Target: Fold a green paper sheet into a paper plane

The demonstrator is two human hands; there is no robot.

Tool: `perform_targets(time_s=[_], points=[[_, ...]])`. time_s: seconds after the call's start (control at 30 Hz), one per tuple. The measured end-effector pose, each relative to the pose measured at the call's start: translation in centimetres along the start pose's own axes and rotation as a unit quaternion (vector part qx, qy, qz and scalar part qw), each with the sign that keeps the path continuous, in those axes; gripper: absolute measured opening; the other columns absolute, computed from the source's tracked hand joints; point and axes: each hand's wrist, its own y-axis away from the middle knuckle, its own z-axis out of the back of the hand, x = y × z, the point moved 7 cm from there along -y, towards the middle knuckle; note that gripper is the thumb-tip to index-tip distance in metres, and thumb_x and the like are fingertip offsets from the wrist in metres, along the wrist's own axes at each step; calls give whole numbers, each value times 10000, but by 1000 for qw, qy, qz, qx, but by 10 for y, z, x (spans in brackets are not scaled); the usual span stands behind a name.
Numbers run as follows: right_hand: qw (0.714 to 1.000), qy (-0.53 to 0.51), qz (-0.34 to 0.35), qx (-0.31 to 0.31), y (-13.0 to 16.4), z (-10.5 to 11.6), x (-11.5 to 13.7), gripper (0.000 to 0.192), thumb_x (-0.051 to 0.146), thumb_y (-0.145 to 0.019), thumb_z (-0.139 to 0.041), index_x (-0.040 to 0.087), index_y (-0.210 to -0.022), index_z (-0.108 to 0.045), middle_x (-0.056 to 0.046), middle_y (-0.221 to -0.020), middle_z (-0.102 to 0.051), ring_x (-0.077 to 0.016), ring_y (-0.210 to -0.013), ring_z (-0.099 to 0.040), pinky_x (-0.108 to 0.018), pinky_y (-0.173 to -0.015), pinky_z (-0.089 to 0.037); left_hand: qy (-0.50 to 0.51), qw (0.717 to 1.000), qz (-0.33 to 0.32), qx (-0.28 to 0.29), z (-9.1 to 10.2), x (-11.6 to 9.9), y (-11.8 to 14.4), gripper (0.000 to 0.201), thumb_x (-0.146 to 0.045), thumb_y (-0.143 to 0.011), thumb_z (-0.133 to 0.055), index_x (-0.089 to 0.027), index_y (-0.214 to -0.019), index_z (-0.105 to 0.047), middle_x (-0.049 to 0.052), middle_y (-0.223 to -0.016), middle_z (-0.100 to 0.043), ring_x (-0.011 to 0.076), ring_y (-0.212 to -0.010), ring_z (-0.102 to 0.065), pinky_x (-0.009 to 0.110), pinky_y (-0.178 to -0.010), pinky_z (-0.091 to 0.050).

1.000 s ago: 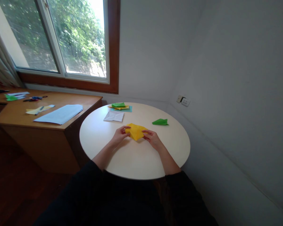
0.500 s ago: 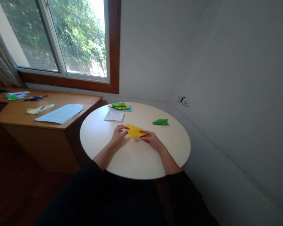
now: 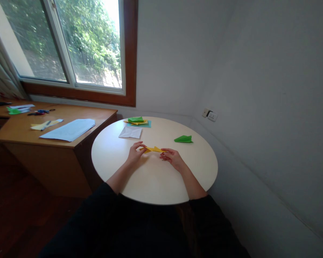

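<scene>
Between my hands is a folded piece of yellow paper (image 3: pixel 154 149), seen nearly edge-on with small peaks along its top. Its left end is pinched by my left hand (image 3: pixel 136 152), thumb and fingers closed on it. My right hand (image 3: pixel 173 159) grips the right end in the same way. A folded green paper (image 3: pixel 183 139) lies on the round white table (image 3: pixel 156 186), beyond my right hand. Past my left hand rests a creased white paper (image 3: pixel 130 132). Behind that is a pile of green folded paper (image 3: pixel 135 119) over yellow and blue sheets.
At the left, a wooden desk (image 3: pixel 102 111) holds light blue sheets (image 3: pixel 70 130), a pale yellow paper with a pen (image 3: pixel 45 125), scissors (image 3: pixel 42 112) and more green and white papers. A wall with a socket (image 3: pixel 212 115) stands to the right, a window behind the desk.
The yellow paper has been tipped in my hands, from its broad face showing to a thin, nearly edge-on view. Both hands stay in almost the same place.
</scene>
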Motion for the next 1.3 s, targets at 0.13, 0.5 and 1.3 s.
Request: perform_targets(time_s=[0.13,0.5,1.3], points=[[999,23,12,-32,-4,5,-3,348,358,-592,-717,176,-885,-671,-28,-655,-685,-158,-629,-658,-260,-592,-467,29,999,21,2,-2,2,0,220,-345,-619,-664,-161,-741,-657,116,-1096,-613,251,-1042,-546,370,-882,-407],[984,120,73,-114,-4,16,6,317,396,-601,-697,142,-792,-699,72,-377,-451,-65,-367,-365,-211,-385,-274,107,991,86,10,-8,6,5,281,-378,-585,-688,-138,-695,-592,-3,-590,-595,113,-547,-533,210,-514,-383],[995,94,-3,16,5,-7,2,292,394,-578,-748,181,-774,-707,-13,-773,-705,-161,-697,-629,-271,-667,-474,119,980,133,86,-21,2,14,417,-414,-588,-699,-159,-865,-519,-37,-515,-568,106,-462,-526,203,-465,-385]])
